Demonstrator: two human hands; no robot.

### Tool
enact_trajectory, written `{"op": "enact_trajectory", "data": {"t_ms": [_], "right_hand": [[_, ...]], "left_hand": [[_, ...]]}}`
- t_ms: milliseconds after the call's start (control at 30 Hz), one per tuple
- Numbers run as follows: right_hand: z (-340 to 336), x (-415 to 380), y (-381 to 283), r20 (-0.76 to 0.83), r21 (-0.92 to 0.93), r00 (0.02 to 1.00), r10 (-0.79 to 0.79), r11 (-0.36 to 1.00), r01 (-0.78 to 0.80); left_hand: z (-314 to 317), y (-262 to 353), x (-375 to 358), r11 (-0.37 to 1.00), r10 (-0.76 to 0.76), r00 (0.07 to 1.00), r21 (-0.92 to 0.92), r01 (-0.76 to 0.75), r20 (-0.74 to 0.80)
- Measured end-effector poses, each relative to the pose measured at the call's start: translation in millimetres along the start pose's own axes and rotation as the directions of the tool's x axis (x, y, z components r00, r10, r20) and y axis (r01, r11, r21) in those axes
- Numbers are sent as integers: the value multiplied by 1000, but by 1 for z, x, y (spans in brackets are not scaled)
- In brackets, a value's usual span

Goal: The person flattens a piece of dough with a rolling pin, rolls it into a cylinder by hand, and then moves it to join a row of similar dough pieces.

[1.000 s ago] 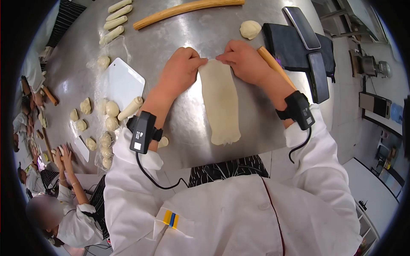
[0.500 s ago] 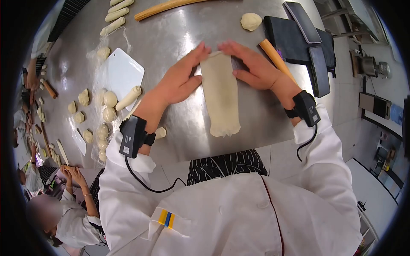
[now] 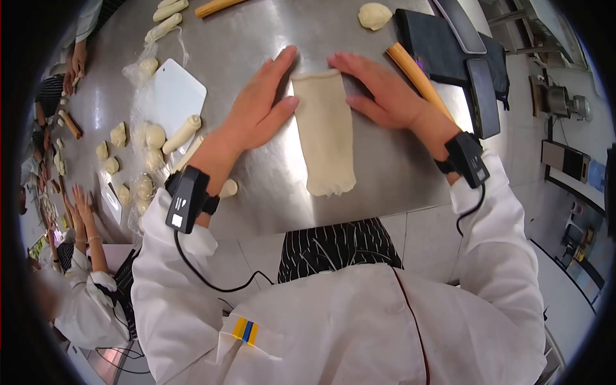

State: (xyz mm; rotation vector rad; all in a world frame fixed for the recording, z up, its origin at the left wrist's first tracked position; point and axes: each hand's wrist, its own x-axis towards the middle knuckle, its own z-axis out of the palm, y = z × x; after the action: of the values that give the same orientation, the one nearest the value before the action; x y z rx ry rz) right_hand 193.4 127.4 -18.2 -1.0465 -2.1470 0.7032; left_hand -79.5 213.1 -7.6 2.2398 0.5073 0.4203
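Observation:
A flat, long strip of dough lies on the steel table before me, its top edge slightly turned over and its near end ragged. Along its left side is my left hand, fingers stretched out and thumb tip right at the dough's edge. My right hand is by the upper right corner, fingers extended and thumb close to the right edge. Neither hand holds anything. A wooden rolling pin rests just beyond my right wrist, partly hidden by it. Near my left forearm lie dough rolls.
A white scraper, plastic wrap and several dough balls are on the left. A dough ball, a black pouch and phones lie at the upper right. Another rolling pin is at the back. Other people work on the left.
Both hands have moved outward from the dough's top corners, my left hand the most. The turned-over top edge now shows as a thin rim. The view has shifted slightly.

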Motion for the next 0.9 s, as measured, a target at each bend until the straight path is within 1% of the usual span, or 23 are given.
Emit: {"op": "enact_trajectory", "data": {"t_ms": [33, 67, 100, 133, 167, 233, 267, 300, 333, 367, 400, 433, 467, 500, 533, 567, 633, 700, 733, 767, 800, 867, 900], "right_hand": [[2, 2, -3, 46, -135, 997, 54, 990, -47], [2, 7, -4, 80, -275, 991, 107, 958, -81], [0, 4, -5, 77, -276, 992, 104, 958, -79], [-2, -3, -8, 91, -218, 993, 72, 975, -51], [-3, -8, -10, 104, -158, 994, 40, 987, -23], [-2, 2, -4, 78, -154, 996, 34, 988, -22], [-3, 7, -1, 44, -158, 999, 18, 987, -11], [-4, 5, -1, 43, -162, 999, 14, 987, -7], [-3, -2, -4, 117, -151, 993, 14, 988, 4], [-1, -9, -7, 189, -137, 982, 17, 991, 9], [-1, -9, -9, 189, -137, 982, 17, 991, 9], [-1, -10, -10, 128, -126, 992, 6, 992, 10], [2, -13, -14, 68, -107, 998, 2, 994, 5], [5, -16, -17, 71, -98, 997, 10, 995, -3], [5, -14, -15, 114, -152, 993, -13, 988, 31], [4, -12, -13, 157, -207, 987, -36, 976, 69], [0, -26, -22, 181, -159, 982, -54, 984, 84], [0, -28, -25, 210, -101, 974, -78, 990, 101], [1, -22, -22, 173, -119, 984, -41, 991, 62], [0, -18, -21, 133, -140, 991, -5, 990, 24], [0, -23, -24, 135, -145, 991, -9, 989, 29], [2, -42, -32, 245, -139, 962, -121, 978, 158], [2, -37, -29, 248, -141, 960, -127, 976, 165]], "left_hand": [[4, 2, 0, 993, -14, 997, 118, 24, -82], [4, 4, -4, 992, -13, 997, 122, 23, -82], [3, 8, -12, 991, 6, 1000, 133, -5, -4], [3, 11, -16, 990, 25, 997, 139, -35, 76], [3, 9, -15, 990, 26, 997, 138, -36, 77], [4, 13, -14, 998, 20, 999, 65, -17, -38], [5, 13, -14, 998, 20, 999, 65, -18, -39], [5, 10, -14, 994, 68, 997, 85, -70, 27], [7, 9, -15, 988, 111, 989, 99, -121, 97], [11, 11, -22, 988, 110, 989, 96, -120, 103], [14, 16, -28, 993, 56, 998, -101, -56, -2], [17, 20, -34, 954, -24, 995, -299, -6, -96], [19, 19, -36, 952, -36, 995, -307, 6, -92], [18, 21, -31, 996, 5, 1000, -91, -6, -14], [16, 22, -27, 990, 35, 997, 134, -44, 66], [14, 22, -33, 990, 37, 997, 136, -46, 63], [11, 30, -52, 997, 66, 991, -45, -61, 116], [14, 29, -49, 999, 36, 997, 11, -37, 62], [17, 30, -45, 998, 13, 1000, 68, -14, 12], [18, 30, -38, 989, 15, 997, 146, -25, 71], [16, 33, -42, 988, 19, 998, 149, -28, 65], [9, 41, -57, 997, -12, 981, 77, -3, 196], [9, 42, -52, 997, -13, 982, 82, -2, 189]]}}
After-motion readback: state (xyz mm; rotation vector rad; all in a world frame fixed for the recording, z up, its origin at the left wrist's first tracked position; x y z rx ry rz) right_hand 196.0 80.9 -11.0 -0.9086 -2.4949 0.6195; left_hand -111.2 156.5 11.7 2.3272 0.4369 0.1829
